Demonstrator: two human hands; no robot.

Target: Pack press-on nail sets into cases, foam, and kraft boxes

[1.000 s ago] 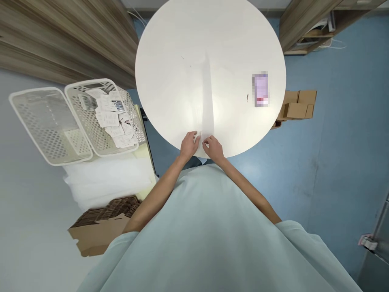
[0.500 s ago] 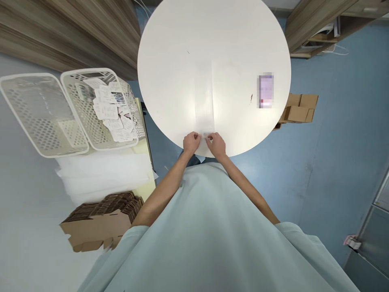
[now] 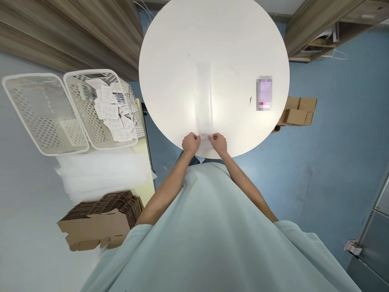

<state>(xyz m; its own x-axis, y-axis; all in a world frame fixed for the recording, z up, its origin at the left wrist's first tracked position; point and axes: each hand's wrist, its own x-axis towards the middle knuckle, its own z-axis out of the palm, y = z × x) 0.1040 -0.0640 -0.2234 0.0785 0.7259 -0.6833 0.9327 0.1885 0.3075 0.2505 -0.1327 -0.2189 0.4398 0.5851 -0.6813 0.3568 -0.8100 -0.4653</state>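
A long translucent plastic strip [image 3: 203, 97], like a sheet of wrap, lies lengthwise on the round white table [image 3: 170, 73]. Its near end is between my hands, close to the table's front edge. My left hand [image 3: 191, 143] pinches the left corner of that end. On the opposite corner, my right hand [image 3: 219, 143] is closed in the same kind of pinch. Something small and whitish shows at the near end between my fingers; I cannot make out what it is.
A blurred purple item [image 3: 264, 93] lies on the table's right side. At left stand a white basket [image 3: 86, 121] of cards, a second basket [image 3: 45, 121], white sheets [image 3: 103, 174] and stacked flat cardboard [image 3: 97, 229]. Cardboard boxes [image 3: 299, 111] sit beyond the table's right edge.
My hands have moved slightly apart at the strip's near end, both still pinched. The view has shifted a little; the rest stays in place.
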